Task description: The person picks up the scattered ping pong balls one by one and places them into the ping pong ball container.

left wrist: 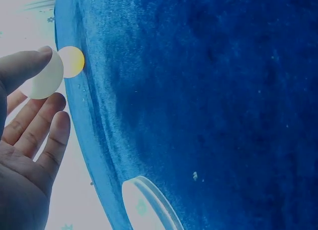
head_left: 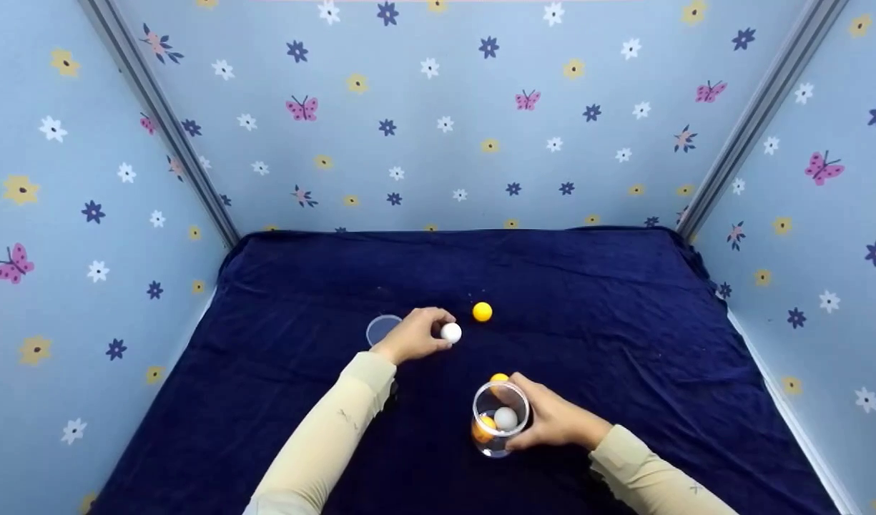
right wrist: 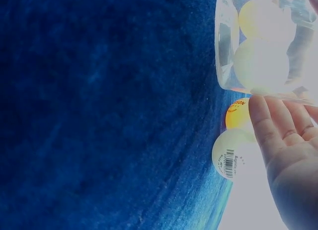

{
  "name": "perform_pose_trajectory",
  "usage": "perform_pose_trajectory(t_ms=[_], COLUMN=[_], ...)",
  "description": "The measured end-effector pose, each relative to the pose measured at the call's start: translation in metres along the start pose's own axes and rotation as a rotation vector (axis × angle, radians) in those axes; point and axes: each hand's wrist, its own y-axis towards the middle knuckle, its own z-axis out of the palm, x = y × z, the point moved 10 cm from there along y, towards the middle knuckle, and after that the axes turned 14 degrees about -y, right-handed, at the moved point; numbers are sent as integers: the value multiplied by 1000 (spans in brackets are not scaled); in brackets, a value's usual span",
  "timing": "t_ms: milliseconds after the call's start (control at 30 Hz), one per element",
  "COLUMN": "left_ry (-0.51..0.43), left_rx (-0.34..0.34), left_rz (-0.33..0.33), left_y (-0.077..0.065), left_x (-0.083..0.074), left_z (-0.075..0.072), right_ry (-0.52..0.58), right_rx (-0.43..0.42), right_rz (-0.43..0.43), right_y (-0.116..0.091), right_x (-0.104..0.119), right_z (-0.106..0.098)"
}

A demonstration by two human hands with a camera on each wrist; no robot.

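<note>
My left hand (head_left: 417,334) pinches a white ping-pong ball (head_left: 450,332) between thumb and fingers, above the dark blue cloth. In the left wrist view, the thumb lies across this white ball (left wrist: 47,78). My right hand (head_left: 552,415) grips a clear plastic jar (head_left: 483,452) by its side, its round mouth facing up. Inside the jar are a white ball (head_left: 505,418) and an orange ball (head_left: 483,429). Another orange ball (head_left: 499,378) lies just beyond the jar, partly hidden. The right wrist view also shows a white ball with a barcode (right wrist: 229,158) beside the right fingers.
A single orange ball (head_left: 482,312) lies on the cloth (head_left: 588,307), beyond the left hand and slightly right. A clear round lid (head_left: 382,330) rests left of that hand, partly covered by its wrist. Flower-patterned walls (head_left: 438,143) rise at the back and both sides.
</note>
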Motion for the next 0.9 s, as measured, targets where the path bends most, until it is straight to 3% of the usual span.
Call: perform_pose_trajectory(t_ms=[567, 900], left_ry=[-57, -39], left_rx=[-6, 5], left_rz=[41, 76], left_y=[-12, -19], left_x=[-19, -32], left_z=[-11, -12], right_ry=[-9, -4], right_rx=[-5, -7], right_rz=[0, -8], right_y=[-1, -1], right_x=[-1, -1], right_z=[0, 0])
